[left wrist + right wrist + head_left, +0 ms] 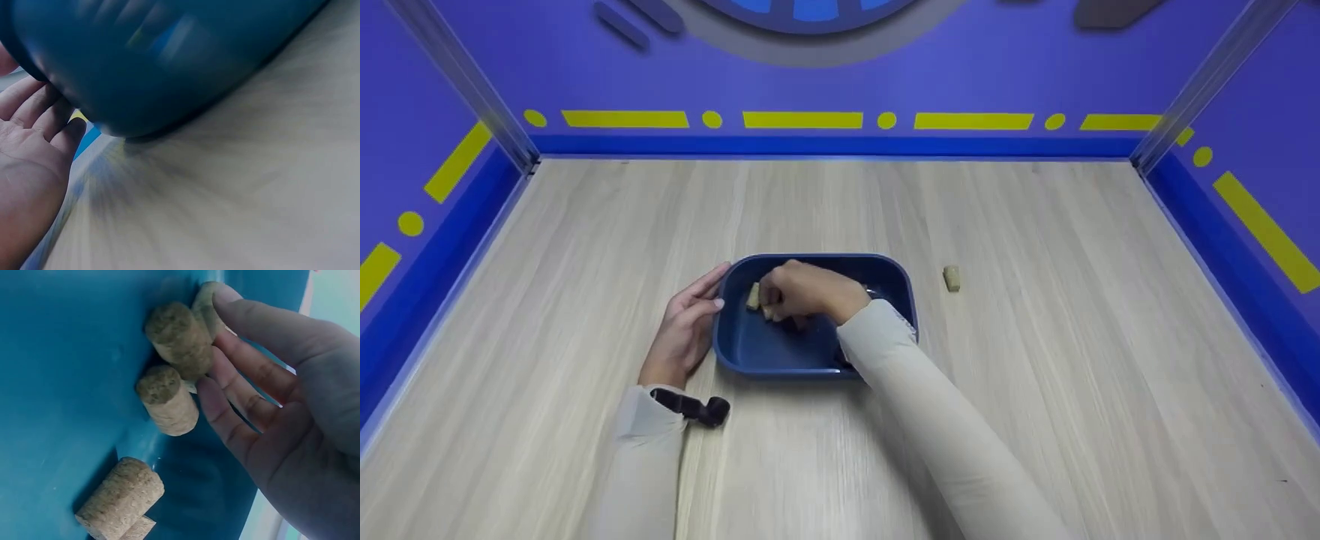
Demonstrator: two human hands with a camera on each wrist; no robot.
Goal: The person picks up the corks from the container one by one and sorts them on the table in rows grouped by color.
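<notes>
A dark blue rectangular plastic basin [780, 352] sits on the table with several corks in it. My right hand [806, 291] reaches inside, toward its left part. In the right wrist view, the thumb and fingers pinch a pale cork [205, 309], partly hidden behind another cork [180, 334]. Beside these lies a third cork [169, 402], and more corks [121, 498] rest lower on the basin floor. My left hand [686, 330] touches the basin's left side, its fingers stretched along the outer wall and the thumb at the rim. A single cork [952, 278] lies on the table, right of the basin.
The wood-grain table [1080, 360] is bounded by blue-purple panels [825, 90] with yellow dashes at the back and both sides. A black wrist camera [712, 412] on the left sleeve sits close to the basin's front left corner. The right forearm crosses the basin's right front rim.
</notes>
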